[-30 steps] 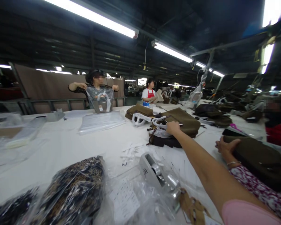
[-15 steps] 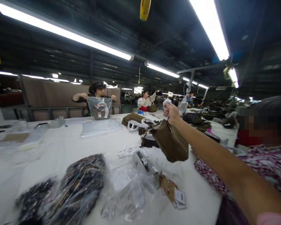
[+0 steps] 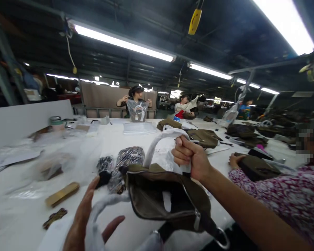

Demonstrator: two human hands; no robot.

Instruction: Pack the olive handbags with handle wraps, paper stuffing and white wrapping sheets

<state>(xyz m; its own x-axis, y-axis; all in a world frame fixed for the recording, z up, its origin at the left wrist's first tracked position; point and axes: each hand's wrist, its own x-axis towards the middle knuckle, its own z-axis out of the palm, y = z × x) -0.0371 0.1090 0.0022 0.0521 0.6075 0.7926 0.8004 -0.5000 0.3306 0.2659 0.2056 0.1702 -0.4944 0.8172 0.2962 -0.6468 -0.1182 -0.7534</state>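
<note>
My right hand (image 3: 184, 155) is closed around the white-wrapped handle of an olive-brown handbag (image 3: 199, 195). The bag hangs tilted toward me, its zipped top gaping, with a dark inside and a pale tag or slip in it. A zipper pull (image 3: 197, 219) and a metal ring (image 3: 222, 238) show at its near right corner. To the left, my left hand (image 3: 86, 216) has fingers and thumb apart around the other wrapped handle (image 3: 94, 212), not closed on it. Behind the bag lie dark patterned bundles in clear plastic (image 3: 129, 157).
A co-worker on the right has a hand on another olive bag (image 3: 253, 167). More bags (image 3: 202, 137) lie across the table (image 3: 107, 134). Farther back, a person holds a bag in clear plastic (image 3: 137, 111). Clear sheets (image 3: 140, 128), a mug (image 3: 57, 122) and a tan strip (image 3: 62, 194) are around.
The handbag has come from the right side of the table close in front of me, its opening now facing up. My left hand has entered the view. The camera has turned left.
</note>
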